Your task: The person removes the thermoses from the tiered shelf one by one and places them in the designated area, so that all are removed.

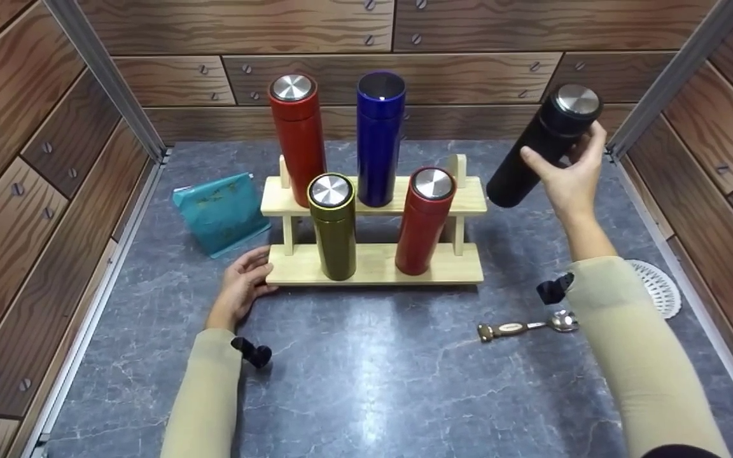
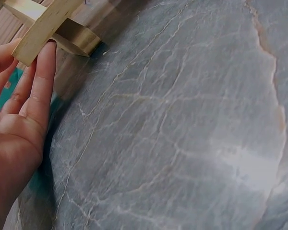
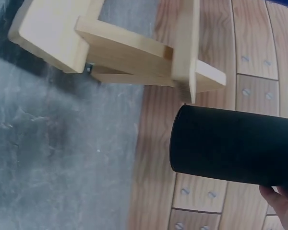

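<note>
My right hand (image 1: 573, 181) grips a black thermos bottle (image 1: 525, 152) with a silver-topped lid, tilted and off the table, just right of the two-tier wooden rack (image 1: 376, 262). In the right wrist view the base of this bottle (image 3: 230, 143) is beside the end of the upper shelf. My left hand (image 1: 242, 286) holds the left end of the lower shelf, fingers around the board end (image 2: 36, 43). On the upper shelf stand a red bottle (image 1: 300, 140) and a blue bottle (image 1: 380, 140). A gold-green bottle (image 1: 335, 235) and another red bottle (image 1: 425, 222) stand on the lower shelf.
Left of the rack lies a teal pouch (image 1: 223, 210). A spoon with a decorated handle (image 1: 513, 328) lies at the right front, and a white perforated round item (image 1: 659, 289) is partly hidden by my right sleeve. Wood-patterned walls (image 1: 315, 25) enclose the grey marbled tabletop (image 1: 354, 381).
</note>
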Demonstrator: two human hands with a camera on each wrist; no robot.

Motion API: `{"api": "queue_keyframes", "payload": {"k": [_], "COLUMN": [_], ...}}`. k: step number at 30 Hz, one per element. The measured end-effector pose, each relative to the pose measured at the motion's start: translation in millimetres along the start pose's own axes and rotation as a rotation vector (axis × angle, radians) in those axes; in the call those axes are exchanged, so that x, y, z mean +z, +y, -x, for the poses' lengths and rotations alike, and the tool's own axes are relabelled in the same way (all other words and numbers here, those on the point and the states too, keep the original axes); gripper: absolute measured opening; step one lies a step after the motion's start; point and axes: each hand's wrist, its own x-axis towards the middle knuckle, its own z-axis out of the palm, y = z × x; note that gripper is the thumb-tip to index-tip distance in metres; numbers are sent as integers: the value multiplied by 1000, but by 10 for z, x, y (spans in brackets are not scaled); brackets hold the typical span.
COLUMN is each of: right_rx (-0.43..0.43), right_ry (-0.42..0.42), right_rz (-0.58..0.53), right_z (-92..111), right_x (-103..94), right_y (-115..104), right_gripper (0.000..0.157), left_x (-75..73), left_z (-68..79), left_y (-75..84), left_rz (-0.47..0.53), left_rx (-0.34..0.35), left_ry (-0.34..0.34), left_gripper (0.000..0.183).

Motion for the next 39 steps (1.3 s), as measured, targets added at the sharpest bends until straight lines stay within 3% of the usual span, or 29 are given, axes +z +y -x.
{"api": "queue_keyframes", "payload": {"k": [12,17,28,39], "right_rx": [96,120,129,159], "right_ry": [-10,-19,-24,-42], "right_rz": [111,141,159,208], "right_z": [-35,54,262,393], "right_x": [-103,-128,-40,12], "right_y": [545,742,701,815], "right_gripper": [82,85,80,81], "left_x": [30,25,27,36], "left_z": [-12,-9,-5,-3], "left_y": [-5,-9,-39,-31], "left_rz": [3,-8,-1,7], "left_rx": [20,21,32,42], "left_ry": [6,15,24,34], "left_gripper": [49,49,51,48]}}
